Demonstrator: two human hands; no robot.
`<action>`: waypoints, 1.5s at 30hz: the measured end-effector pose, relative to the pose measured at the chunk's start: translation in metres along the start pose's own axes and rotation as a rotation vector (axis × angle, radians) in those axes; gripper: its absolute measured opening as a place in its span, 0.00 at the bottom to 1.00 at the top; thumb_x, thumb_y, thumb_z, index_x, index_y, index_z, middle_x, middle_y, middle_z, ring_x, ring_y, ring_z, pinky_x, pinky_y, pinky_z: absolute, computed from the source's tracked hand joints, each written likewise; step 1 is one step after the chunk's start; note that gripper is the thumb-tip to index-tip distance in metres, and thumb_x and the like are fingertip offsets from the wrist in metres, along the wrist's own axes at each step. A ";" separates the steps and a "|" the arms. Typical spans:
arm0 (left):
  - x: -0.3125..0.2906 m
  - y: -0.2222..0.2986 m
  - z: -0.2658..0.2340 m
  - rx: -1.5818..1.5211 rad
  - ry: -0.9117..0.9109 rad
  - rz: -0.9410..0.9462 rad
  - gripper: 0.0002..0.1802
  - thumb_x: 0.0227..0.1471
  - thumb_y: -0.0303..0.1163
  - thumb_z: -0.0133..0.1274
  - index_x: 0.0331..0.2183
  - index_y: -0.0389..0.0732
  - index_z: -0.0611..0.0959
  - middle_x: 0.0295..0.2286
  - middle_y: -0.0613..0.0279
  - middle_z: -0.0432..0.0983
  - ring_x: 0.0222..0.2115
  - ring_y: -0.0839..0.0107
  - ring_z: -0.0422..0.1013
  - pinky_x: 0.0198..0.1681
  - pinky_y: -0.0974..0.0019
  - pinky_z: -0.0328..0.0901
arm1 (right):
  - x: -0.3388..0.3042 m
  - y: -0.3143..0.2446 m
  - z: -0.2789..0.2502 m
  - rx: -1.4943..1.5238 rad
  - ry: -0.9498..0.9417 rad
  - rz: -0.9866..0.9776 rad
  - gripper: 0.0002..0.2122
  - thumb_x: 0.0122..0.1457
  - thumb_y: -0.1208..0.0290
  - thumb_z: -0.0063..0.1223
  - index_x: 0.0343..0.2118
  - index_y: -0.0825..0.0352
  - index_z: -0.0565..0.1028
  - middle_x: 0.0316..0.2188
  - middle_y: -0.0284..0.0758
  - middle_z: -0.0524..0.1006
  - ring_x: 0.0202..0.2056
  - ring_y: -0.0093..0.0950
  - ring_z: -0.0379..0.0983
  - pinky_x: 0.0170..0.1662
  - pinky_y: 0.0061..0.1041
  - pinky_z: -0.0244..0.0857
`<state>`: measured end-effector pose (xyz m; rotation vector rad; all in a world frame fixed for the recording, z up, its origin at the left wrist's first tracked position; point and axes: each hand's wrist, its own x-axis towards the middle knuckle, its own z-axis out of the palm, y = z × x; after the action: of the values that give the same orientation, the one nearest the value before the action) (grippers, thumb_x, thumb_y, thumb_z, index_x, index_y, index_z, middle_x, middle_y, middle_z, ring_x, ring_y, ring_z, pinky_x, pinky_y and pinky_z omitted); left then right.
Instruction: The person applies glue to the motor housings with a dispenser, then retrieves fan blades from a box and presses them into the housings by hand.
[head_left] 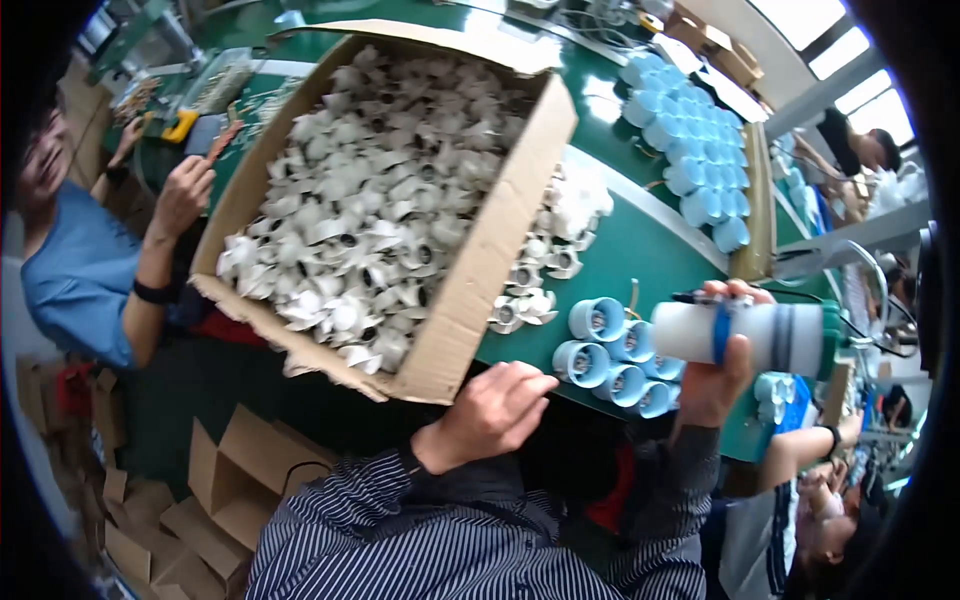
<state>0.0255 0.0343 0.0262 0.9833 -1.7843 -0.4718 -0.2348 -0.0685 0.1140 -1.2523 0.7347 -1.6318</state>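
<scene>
Two hands are ours here, and only one clearly has a load: our right hand (722, 378) is closed around a thick white cylinder (685, 332) with a blue band and a green end, thumb on the near side and fingers over the top. It lies roughly level in the picture at the bench's near edge, by the blue cups (582, 363); we seem to grip it round its body because that keeps it steady and leaves both ends free. Our left hand (495, 412) hangs just this side of those cups with its fingers curled narrow, and we cannot tell whether anything is pinched inside. The cups stand bunched with their mouths showing, probably so that we can see into each. The big carton (490, 260), full of white winged pieces (370, 210), stands close on our left, likely to spare us a long reach; a loose pile (525, 308) of similar pieces lies beside its wall. More blue cups stand in a packed block (690, 140) farther back, perhaps to leave the near bench (620, 265) for handling.
</scene>
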 end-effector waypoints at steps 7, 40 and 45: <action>0.015 0.083 -0.090 0.022 -0.159 0.123 0.18 0.51 0.24 0.70 0.45 0.34 0.85 0.36 0.55 0.82 0.30 0.63 0.81 0.32 0.60 0.77 | 0.002 -0.050 -0.055 -0.120 0.310 -0.178 0.39 0.73 0.49 0.59 0.76 0.69 0.57 0.70 0.45 0.68 0.66 0.38 0.70 0.67 0.42 0.69; 0.100 -0.040 -0.196 1.044 -0.565 -0.390 0.43 0.53 0.50 0.68 0.68 0.53 0.75 0.63 0.42 0.68 0.58 0.37 0.73 0.56 0.40 0.75 | -0.175 -0.034 -0.047 -0.631 0.122 0.029 0.04 0.66 0.85 0.55 0.40 0.74 0.80 0.38 0.41 0.83 0.38 0.28 0.79 0.44 0.25 0.74; 0.104 -0.036 -0.209 0.914 -0.588 -0.371 0.38 0.52 0.47 0.68 0.63 0.49 0.80 0.61 0.44 0.71 0.49 0.39 0.80 0.52 0.43 0.78 | -0.197 -0.025 -0.020 -0.676 -0.050 0.130 0.04 0.61 0.85 0.60 0.36 0.72 0.83 0.32 0.42 0.85 0.32 0.31 0.83 0.39 0.26 0.76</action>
<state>0.2110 -0.0452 0.1495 1.9829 -2.4181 -0.1437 -0.2501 0.1204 0.0506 -1.6576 1.3746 -1.2739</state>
